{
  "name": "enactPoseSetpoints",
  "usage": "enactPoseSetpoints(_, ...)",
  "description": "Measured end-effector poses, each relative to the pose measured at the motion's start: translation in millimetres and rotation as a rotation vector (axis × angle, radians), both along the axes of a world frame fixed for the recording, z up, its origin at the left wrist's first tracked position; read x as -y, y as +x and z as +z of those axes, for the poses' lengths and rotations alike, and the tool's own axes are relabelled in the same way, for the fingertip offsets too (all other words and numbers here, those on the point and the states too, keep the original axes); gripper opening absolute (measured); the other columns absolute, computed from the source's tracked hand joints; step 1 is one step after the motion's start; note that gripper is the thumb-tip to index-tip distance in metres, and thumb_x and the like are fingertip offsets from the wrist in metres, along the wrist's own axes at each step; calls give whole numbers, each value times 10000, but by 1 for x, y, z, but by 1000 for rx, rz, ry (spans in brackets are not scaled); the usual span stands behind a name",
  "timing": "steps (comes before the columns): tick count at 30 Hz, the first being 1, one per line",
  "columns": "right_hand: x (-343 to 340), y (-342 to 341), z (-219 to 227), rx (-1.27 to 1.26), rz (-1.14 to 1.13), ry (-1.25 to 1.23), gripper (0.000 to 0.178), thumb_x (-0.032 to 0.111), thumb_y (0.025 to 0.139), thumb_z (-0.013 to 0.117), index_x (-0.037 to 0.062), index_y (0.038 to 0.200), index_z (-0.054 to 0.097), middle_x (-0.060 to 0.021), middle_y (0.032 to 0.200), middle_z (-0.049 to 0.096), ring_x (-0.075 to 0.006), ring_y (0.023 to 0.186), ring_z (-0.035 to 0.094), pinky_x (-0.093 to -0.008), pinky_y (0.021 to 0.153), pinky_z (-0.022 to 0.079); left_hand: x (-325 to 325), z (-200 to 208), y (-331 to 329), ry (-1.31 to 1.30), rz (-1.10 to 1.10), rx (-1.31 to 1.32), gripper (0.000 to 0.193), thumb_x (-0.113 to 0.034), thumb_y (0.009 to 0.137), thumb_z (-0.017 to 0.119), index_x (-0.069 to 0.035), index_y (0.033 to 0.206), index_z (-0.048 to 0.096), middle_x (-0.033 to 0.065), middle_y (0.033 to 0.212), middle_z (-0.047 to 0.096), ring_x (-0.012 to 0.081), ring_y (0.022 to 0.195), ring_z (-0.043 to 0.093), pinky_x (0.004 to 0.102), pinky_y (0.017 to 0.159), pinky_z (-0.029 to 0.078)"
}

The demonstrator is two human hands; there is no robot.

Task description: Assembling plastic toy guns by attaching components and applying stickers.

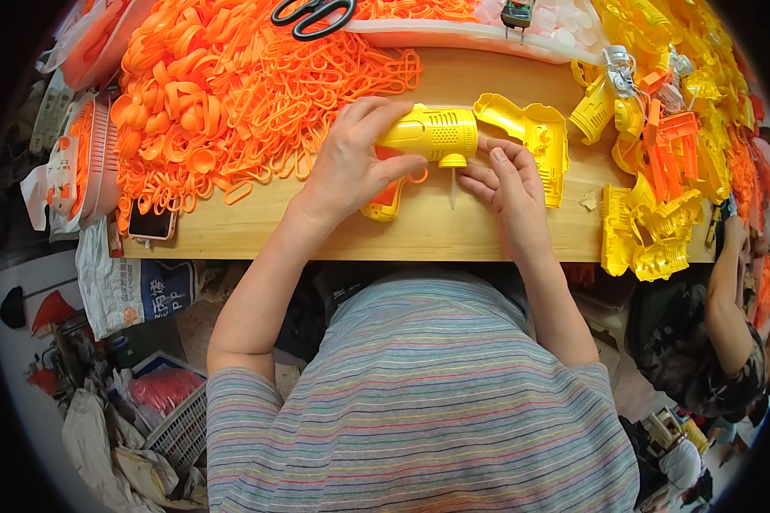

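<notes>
While the left hand [344, 167] wraps over the back of the yellow toy drill body [428, 135] and pins it to the table [419, 227], I see the right hand [512, 184] with its fingers curled loosely at the front of the body, just beside a pale thin pin [453, 190] that points down from it; whether those fingers actually pinch anything I cannot tell. The body looks closed into one piece with an orange part [385, 201] under it, so I judge this unit well along, with the pin end not yet finished. Just right of it lies an open yellow half shell [535, 141], and more yellow shells [646, 231] are stacked farther right. Orange loops [231, 94] pile up to the left, with black scissors [315, 15] on top. Much remains unassembled. The underside of the body is hidden, and a second person's arm [727, 291] at the right edge is distorted.
</notes>
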State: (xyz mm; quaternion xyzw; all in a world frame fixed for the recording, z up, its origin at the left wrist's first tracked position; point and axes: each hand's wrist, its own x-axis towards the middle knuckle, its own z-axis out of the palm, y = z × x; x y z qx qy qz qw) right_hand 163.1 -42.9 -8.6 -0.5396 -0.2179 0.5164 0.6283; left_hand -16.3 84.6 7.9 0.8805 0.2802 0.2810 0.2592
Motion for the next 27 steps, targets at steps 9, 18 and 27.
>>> enactPoseSetpoints(9,-6,-4,0,-76,-40,16,305,203,999,483,4,1217,407,-170,1242,525,-260,1056,616,-398,940,507,10,11,3,-12,66,-105,567,-218,694,806,-24,1189,609,164,1151,586,327,1074,579,378,906,484)
enactPoseSetpoints(18,-7,-18,9,-30,-53,106,515,186,908,642,10,1308,369,-137,1225,530,-200,1151,540,-338,914,496,18,5,-1,47,-38,73,608,-150,668,814,-17,1217,588,165,1188,565,340,1102,550,403,940,458)
enactPoseSetpoints(27,5,-24,11,266,-41,297,553,55,793,736,53,1242,413,-93,1109,542,-146,953,585,-276,817,508,37,5,-6,95,-78,352,577,-265,777,760,-22,1259,558,143,1257,526,308,1178,499,407,1021,401)
